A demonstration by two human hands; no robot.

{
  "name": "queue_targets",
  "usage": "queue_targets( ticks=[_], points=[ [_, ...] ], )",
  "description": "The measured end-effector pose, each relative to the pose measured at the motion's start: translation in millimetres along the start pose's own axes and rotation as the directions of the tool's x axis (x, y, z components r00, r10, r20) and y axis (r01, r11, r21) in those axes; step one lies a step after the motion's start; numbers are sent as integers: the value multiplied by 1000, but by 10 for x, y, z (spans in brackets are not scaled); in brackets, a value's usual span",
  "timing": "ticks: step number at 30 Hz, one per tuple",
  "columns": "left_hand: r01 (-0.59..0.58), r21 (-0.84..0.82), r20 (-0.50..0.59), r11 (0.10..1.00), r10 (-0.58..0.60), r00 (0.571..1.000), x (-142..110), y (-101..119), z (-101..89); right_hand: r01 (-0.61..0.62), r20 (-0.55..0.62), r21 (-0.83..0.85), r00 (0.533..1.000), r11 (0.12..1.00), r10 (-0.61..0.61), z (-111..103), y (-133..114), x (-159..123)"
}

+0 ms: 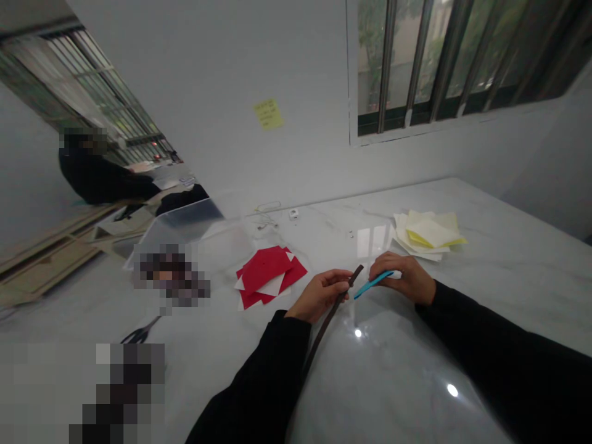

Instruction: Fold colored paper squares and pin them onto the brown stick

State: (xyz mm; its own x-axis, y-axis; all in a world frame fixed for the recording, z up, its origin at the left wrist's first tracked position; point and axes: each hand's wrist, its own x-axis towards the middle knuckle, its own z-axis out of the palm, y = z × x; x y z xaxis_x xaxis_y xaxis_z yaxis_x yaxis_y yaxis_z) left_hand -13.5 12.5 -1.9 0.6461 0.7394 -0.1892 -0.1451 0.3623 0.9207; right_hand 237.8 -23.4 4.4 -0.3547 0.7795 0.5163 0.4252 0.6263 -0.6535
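Note:
Near the middle of the marble-patterned table, my left hand (325,295) pinches a long dark brown strip (327,322) between thumb and fingers. One end of the strip sticks up past the fingertips, and the rest runs down beside my left sleeve. My right hand (403,275) is closed on a thin, flat light-blue piece (372,285) whose kind I cannot make out. Its lower tip points at the brown strip, with a small gap between them. To the left of my left hand lie stacked red and white sheets (268,271).
Pale yellow and white folded sheets (428,233) lie beyond my right hand. Dark-handled scissors (139,333) rest at the left, near a pixelated patch. A small white plug (293,214) and a cable are by the wall. Another person (99,166) sits at the far left.

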Motion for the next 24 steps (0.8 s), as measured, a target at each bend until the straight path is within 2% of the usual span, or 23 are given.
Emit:
queue_targets(
  ticks=[6,14,24],
  points=[
    [30,24,108,999,-32,994,-15,8,20,3,-79,-9,997,1000,-3,-24,-107,-2],
    [7,62,154,998,-16,988,-13,-31,-6,30,-50,-4,998,1000,-30,-2,-95,-27],
    [14,79,171,997,-28,985,-22,-49,-14,-1,-50,-18,999,1000,0,7,-82,-39]
  ],
)
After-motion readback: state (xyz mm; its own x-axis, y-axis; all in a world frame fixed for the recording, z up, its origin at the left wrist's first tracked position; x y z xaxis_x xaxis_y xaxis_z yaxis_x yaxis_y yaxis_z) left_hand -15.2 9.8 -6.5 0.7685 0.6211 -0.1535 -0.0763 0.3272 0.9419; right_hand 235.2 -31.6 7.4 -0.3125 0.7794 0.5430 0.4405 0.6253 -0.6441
